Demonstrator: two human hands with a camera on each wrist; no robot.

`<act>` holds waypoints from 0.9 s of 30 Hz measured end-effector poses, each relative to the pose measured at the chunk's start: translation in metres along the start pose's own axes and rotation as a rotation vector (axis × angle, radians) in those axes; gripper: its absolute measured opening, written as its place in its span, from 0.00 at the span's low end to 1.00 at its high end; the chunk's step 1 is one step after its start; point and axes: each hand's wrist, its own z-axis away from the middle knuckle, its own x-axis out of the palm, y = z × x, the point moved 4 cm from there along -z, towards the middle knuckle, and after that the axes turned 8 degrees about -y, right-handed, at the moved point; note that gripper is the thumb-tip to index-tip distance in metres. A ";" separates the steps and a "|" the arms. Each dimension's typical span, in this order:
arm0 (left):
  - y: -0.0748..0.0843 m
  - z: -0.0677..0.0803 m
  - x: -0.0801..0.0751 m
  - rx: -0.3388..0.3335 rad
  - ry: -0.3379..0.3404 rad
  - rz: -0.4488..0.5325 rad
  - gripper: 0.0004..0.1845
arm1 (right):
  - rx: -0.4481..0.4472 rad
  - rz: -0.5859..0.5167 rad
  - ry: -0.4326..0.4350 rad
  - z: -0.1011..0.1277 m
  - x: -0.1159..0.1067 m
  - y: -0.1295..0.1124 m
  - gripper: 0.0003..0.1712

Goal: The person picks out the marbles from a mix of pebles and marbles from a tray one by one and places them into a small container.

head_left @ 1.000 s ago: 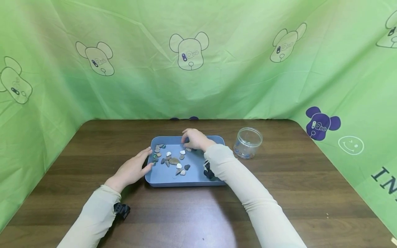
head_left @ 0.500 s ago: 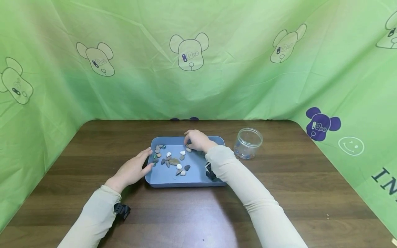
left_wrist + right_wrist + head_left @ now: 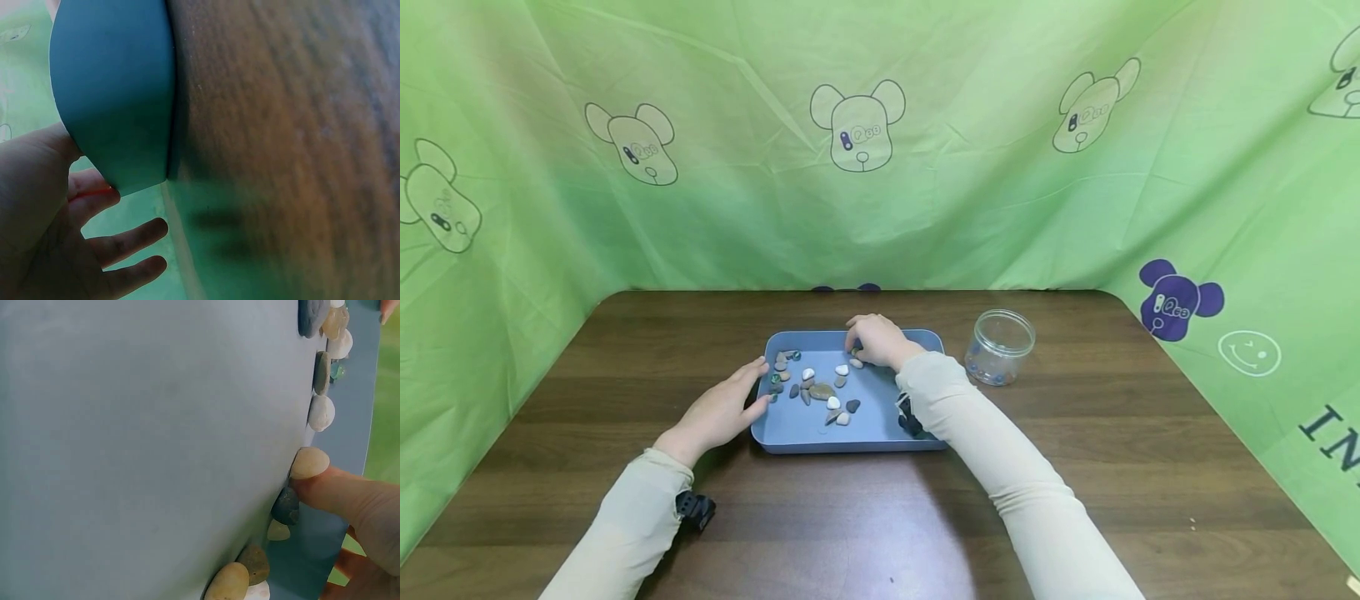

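Note:
Pebbles and green glass pieces lie scattered in a shallow blue tray [image 3: 887,425]. My left hand [image 3: 722,408] lies along the tray's left rim, with the fingers spread. In the left wrist view the thumb reaches over the rim, and two fingers stretch out beyond the wall. My right hand [image 3: 877,340] is bent down into the back of the tray, fingers curled. In the right wrist view its thumb is right behind a beige pebble [image 3: 310,462], beside a dark stone [image 3: 286,506]. The other fingertips are hidden; I cannot tell whether they pinch anything.
A clear round jar [image 3: 998,346] with some blue pieces at its bottom stands right of the tray. The wooden table [image 3: 820,533] ends at a green printed cloth [image 3: 865,217]. A large brown pebble [image 3: 822,391] lies near the tray's middle.
My right hand has shifted slightly right within the tray, uncovering more of the pale pebble below it. The left hand, tray and jar stay where they were.

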 end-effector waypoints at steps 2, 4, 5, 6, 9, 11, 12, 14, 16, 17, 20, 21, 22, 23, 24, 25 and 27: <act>0.000 0.000 0.000 -0.001 -0.001 -0.003 0.28 | -0.005 0.001 0.005 0.000 0.000 0.000 0.09; 0.000 0.000 0.000 0.001 -0.001 -0.008 0.28 | -0.011 -0.004 0.009 0.001 0.000 0.000 0.09; 0.001 0.000 -0.001 0.004 0.000 -0.010 0.28 | -0.013 -0.011 0.010 0.001 0.000 0.001 0.08; 0.000 -0.001 0.000 0.005 0.000 -0.011 0.28 | -0.014 -0.020 0.012 0.001 0.000 0.001 0.08; 0.000 -0.001 0.000 0.009 0.001 -0.006 0.28 | -0.017 -0.061 0.016 0.001 -0.002 0.002 0.08; 0.000 -0.001 0.000 0.017 0.008 -0.003 0.28 | -0.019 -0.088 0.017 0.001 -0.003 0.003 0.09; 0.001 0.000 0.000 0.020 0.010 0.000 0.28 | -0.022 -0.102 0.021 0.001 -0.004 0.003 0.09; 0.002 0.000 -0.001 0.024 0.021 -0.009 0.28 | -0.029 -0.123 0.027 0.001 -0.005 0.004 0.09; 0.003 0.000 -0.002 0.031 0.023 -0.010 0.28 | -0.040 -0.134 0.038 0.001 -0.008 0.003 0.09; 0.002 0.000 -0.002 0.026 0.019 -0.004 0.28 | -0.047 -0.138 0.047 0.001 -0.009 0.003 0.09; 0.000 -0.001 0.000 0.013 0.002 0.013 0.29 | -0.059 -0.149 0.064 0.003 -0.013 0.000 0.09; -0.001 -0.001 0.001 0.010 -0.002 0.008 0.29 | -0.061 -0.154 0.068 0.004 -0.014 0.000 0.08; -0.002 -0.001 0.001 0.005 -0.006 0.004 0.29 | -0.064 -0.156 0.070 0.004 -0.016 -0.001 0.08; -0.002 -0.002 0.002 -0.002 -0.010 0.006 0.29 | -0.065 -0.159 0.072 0.005 -0.017 -0.002 0.09; -0.002 -0.002 0.002 -0.004 -0.013 0.000 0.29 | -0.067 -0.163 0.073 0.006 -0.018 -0.003 0.09; -0.002 -0.001 0.002 -0.007 -0.015 -0.002 0.29 | -0.068 -0.165 0.073 0.007 -0.020 -0.004 0.09; -0.002 -0.001 0.002 -0.010 -0.018 -0.005 0.29 | -0.077 -0.168 0.079 0.010 -0.022 -0.005 0.09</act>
